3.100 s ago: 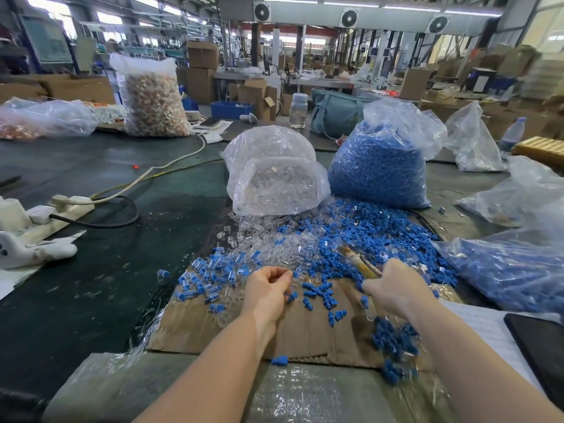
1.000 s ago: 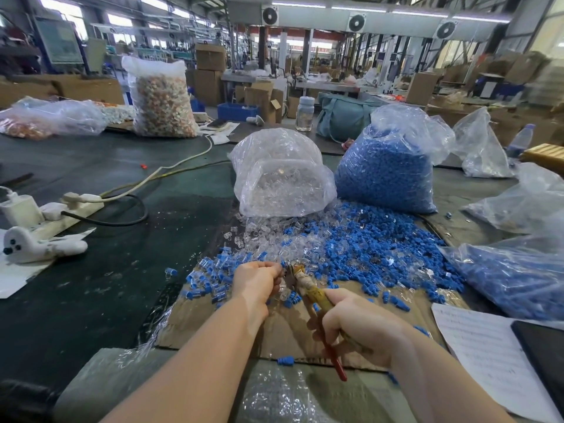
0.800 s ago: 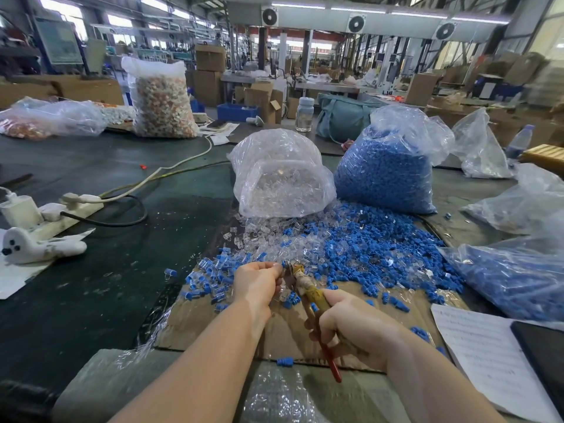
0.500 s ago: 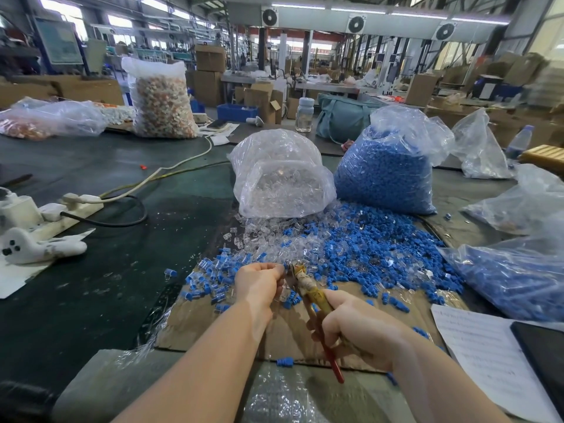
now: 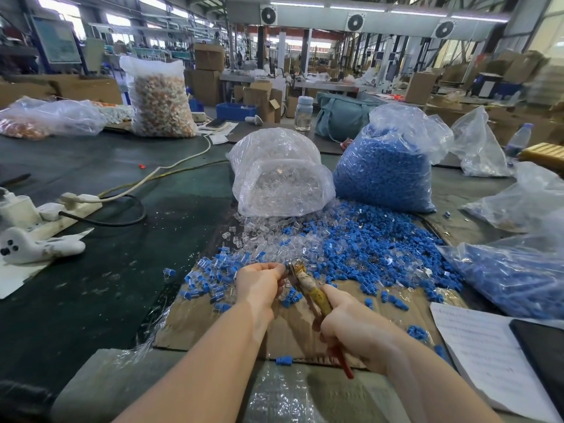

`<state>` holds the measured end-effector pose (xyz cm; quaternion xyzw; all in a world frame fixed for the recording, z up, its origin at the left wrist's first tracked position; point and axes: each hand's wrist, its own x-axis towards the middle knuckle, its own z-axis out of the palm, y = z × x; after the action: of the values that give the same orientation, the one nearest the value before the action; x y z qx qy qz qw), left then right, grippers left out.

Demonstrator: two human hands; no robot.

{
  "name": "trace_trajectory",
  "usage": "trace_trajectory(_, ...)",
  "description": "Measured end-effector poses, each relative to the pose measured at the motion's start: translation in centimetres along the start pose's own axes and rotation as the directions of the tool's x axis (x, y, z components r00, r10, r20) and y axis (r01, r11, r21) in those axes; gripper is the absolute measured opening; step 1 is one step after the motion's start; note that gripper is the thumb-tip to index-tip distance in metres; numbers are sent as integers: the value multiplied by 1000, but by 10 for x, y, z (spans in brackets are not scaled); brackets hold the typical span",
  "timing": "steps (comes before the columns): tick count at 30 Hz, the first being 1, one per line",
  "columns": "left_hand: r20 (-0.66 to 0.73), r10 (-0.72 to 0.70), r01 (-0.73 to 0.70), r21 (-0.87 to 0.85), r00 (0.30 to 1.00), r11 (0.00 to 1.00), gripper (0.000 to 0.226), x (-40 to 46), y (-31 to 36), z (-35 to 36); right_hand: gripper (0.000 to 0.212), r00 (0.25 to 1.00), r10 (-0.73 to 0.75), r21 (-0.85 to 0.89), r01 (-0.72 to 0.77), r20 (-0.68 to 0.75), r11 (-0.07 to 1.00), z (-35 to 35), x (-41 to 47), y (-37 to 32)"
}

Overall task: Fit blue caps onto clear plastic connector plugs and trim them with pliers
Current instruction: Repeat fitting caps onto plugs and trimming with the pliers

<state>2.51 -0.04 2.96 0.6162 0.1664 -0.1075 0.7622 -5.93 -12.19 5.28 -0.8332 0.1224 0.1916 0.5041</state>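
My left hand (image 5: pixel 259 283) pinches a small plug, mostly hidden by my fingers, over the cardboard sheet (image 5: pixel 293 328). My right hand (image 5: pixel 354 331) grips the pliers (image 5: pixel 311 293) by their taped and red handles, and the jaws meet the piece at my left fingertips. Beyond my hands spreads a loose heap of blue caps (image 5: pixel 375 251) mixed with clear plugs (image 5: pixel 271 236). A small group of capped plugs (image 5: pixel 210 279) lies left of my left hand. A bag of clear plugs (image 5: pixel 280 175) and a bag of blue caps (image 5: pixel 384 166) stand behind the heap.
A power strip with cables (image 5: pixel 61 209) and a white tool (image 5: pixel 36 245) lie at the left. A bag of blue parts (image 5: pixel 512 279), a paper sheet (image 5: pixel 482 355) and a dark tablet (image 5: pixel 543 355) sit at the right. More bags and cartons stand at the back.
Three seconds ago my right hand was in the heap; it has since drawn back, gripping the pliers, with the jaws at my left fingertips. Over the last second both hands barely moved.
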Motion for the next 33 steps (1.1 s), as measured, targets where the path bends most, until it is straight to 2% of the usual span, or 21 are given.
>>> trace_trajectory(4,-16,-37,36,-39,999,999,8,2,-1,-3,49,1000,6,218,0,-26,976,0,-5,-2)
trace_trajectory(5,-33,-49,47,-61,998,997,6,3,-1,-5,52,999,-3,226,15,-51,974,-1,-4,-1)
trace_trajectory(8,-126,-79,59,-158,989,986,9,7,2,-14,65,973,-31,100,56,-230,993,-7,6,10)
trace_trajectory(10,-175,-79,34,-248,981,968,19,10,5,-19,64,910,-77,-78,50,-406,996,-14,14,19)
trace_trajectory(12,-146,-80,31,-306,986,952,35,10,9,-21,61,836,-99,-259,-53,-539,964,-24,19,28)
trace_trajectory(14,-78,-47,21,-313,996,950,46,9,10,-21,63,785,-79,-335,-169,-615,927,-34,24,36)
trace_trajectory(16,-74,29,-43,-205,997,978,48,7,6,-20,62,752,-68,-381,-252,-656,889,-42,27,42)
trace_trajectory(18,-96,132,-134,-19,987,991,45,5,-1,-19,61,735,-79,-427,-300,-673,853,-49,30,50)
trace_trajectory(20,-95,257,-235,196,962,952,40,4,-11,-19,64,725,-96,-474,-338,-682,813,-53,33,57)
trace_trajectory(23,10,454,-404,471,891,784,30,1,-27,-18,68,709,-139,-540,-379,-691,752,-56,36,63)
trace_trajectory(25,117,521,-485,574,846,660,29,-2,-37,-15,67,710,-176,-598,-401,-681,694,-56,38,65)
trace_trajectory(30,260,595,-576,693,761,434,30,-1,-58,-13,65,724,-221,-669,-416,-653,616,-58,40,66)
trace_trajectory(33,299,622,-598,722,724,349,31,2,-65,-14,60,727,-198,-667,-440,-658,602,-57,40,64)
